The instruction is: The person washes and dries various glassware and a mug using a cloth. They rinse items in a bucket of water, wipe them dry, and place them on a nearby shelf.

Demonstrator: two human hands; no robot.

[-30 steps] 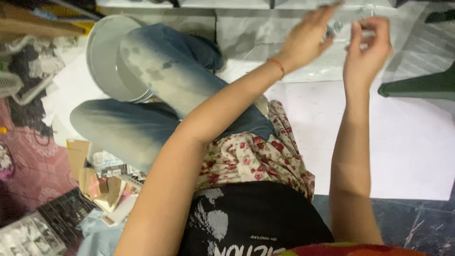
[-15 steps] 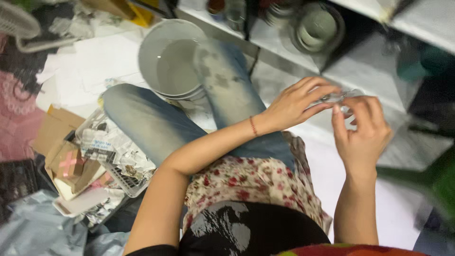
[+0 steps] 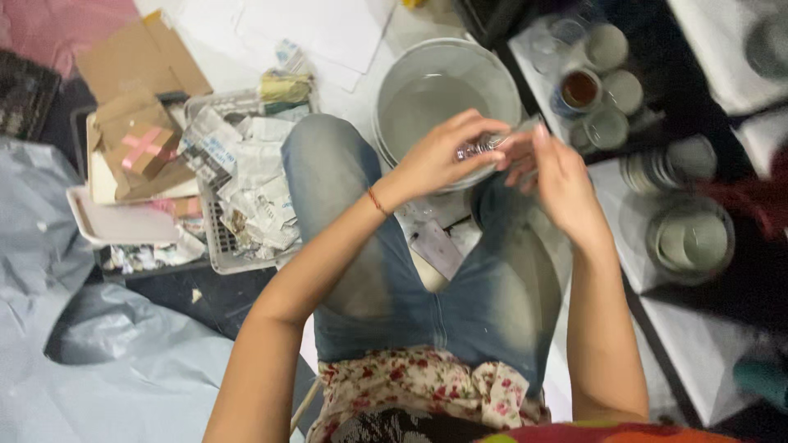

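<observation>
My left hand (image 3: 439, 156) and my right hand (image 3: 554, 176) meet over my knees and hold one small clear glass object (image 3: 484, 148) between their fingertips. The hands hover at the near rim of a grey basin (image 3: 394, 90) that holds cloudy water. My legs in faded blue jeans (image 3: 361, 271) are bent under the hands. The glass piece is mostly hidden by my fingers.
A white wire basket (image 3: 217, 246) stuffed with crumpled newspaper sits at left, beside cardboard boxes (image 3: 144, 152) and a tray. Several round cups and lidded jars (image 3: 607, 90) stand on low white shelves at right. A grey plastic sheet (image 3: 98, 361) covers the lower left floor.
My view has swung down and left. Both hands came down from the shelf level with the glass piece and now sit over the basin's near rim.
</observation>
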